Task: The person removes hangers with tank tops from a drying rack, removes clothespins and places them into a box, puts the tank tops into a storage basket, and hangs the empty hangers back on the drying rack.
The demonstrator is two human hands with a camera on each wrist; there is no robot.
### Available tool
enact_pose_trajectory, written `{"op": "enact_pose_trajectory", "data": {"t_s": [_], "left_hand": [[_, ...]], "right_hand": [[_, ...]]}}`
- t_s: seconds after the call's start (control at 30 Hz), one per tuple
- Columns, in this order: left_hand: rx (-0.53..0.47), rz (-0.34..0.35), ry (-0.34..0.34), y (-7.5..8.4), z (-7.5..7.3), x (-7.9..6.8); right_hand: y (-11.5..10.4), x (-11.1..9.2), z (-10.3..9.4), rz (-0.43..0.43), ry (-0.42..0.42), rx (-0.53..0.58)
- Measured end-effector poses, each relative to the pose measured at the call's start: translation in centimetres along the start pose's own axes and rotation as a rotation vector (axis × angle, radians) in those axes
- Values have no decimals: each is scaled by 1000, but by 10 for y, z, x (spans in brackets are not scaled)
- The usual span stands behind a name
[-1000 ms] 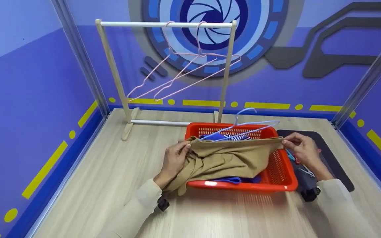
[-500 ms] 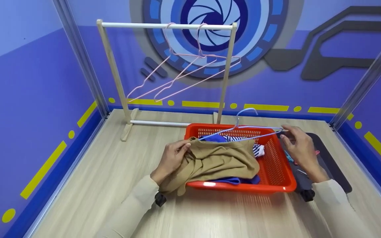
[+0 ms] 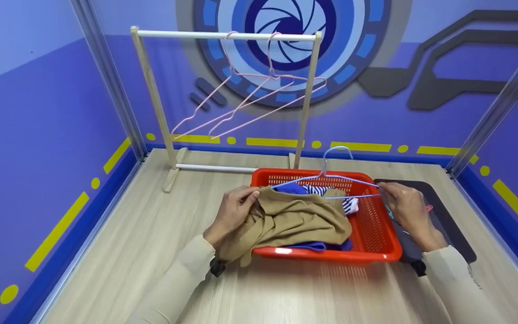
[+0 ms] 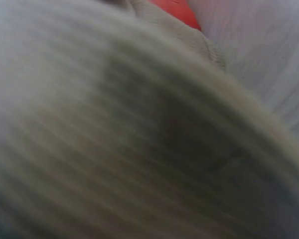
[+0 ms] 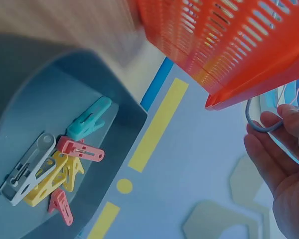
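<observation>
My left hand (image 3: pixel 233 211) pinches the waistband corner of a tan garment (image 3: pixel 306 220), which lies bunched over a red basket (image 3: pixel 378 256). A light blue wire hanger (image 3: pixel 349 179) leans over the basket, its left end inside the garment's waist opening. At the hanger's right end, my right hand (image 3: pixel 406 210) pinches the wire between thumb and fingers. In the right wrist view the same right hand (image 5: pixel 284 154) holds the bent hanger end (image 5: pixel 259 127) beside the basket wall. Sleeve cloth fills most of the left wrist view, hiding the left hand there.
Two pink hangers (image 3: pixel 245 105) hang from a wooden rack (image 3: pixel 155 96) at the back. Blue and striped clothes (image 3: pixel 351 206) lie in the basket. A grey bin (image 5: pixel 114 94) with several clothespins (image 5: pixel 89 119) stands right of the basket, near a dark mat (image 3: pixel 450 225).
My right hand let go of the garment's right waist corner and took hold of the hanger's right end, then lowered it slightly. The garment's right side slumped into the basket; my left hand kept its pinch.
</observation>
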State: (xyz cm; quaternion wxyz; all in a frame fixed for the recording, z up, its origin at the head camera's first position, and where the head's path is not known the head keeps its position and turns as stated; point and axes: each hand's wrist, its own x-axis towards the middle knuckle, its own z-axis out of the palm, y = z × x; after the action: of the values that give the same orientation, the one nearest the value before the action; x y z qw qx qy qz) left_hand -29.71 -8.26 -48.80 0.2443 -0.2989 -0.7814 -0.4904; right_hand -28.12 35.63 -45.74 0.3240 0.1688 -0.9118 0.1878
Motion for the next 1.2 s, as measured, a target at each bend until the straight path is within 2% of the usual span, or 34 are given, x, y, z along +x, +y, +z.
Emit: {"op": "enact_pose_trajectory", "data": {"t_s": [0.23, 0.4, 0.63, 0.83, 1.03, 1.2], "left_hand": [[135, 116, 82, 2, 2, 3], [192, 185, 119, 3, 2, 4], [259, 225, 194, 2, 5, 5], [236, 224, 252, 0, 5, 5], [202, 152, 325, -8, -2, 0], [228, 71, 323, -15, -7, -9]], "right_hand": [[-2, -8, 0, 20, -61, -22], [-2, -10, 1, 43, -63, -17], [-2, -13, 1, 66, -59, 25], [-1, -14, 2, 52, -55, 25], [2, -14, 1, 53, -20, 37], [4, -15, 1, 67, -6, 49]]}}
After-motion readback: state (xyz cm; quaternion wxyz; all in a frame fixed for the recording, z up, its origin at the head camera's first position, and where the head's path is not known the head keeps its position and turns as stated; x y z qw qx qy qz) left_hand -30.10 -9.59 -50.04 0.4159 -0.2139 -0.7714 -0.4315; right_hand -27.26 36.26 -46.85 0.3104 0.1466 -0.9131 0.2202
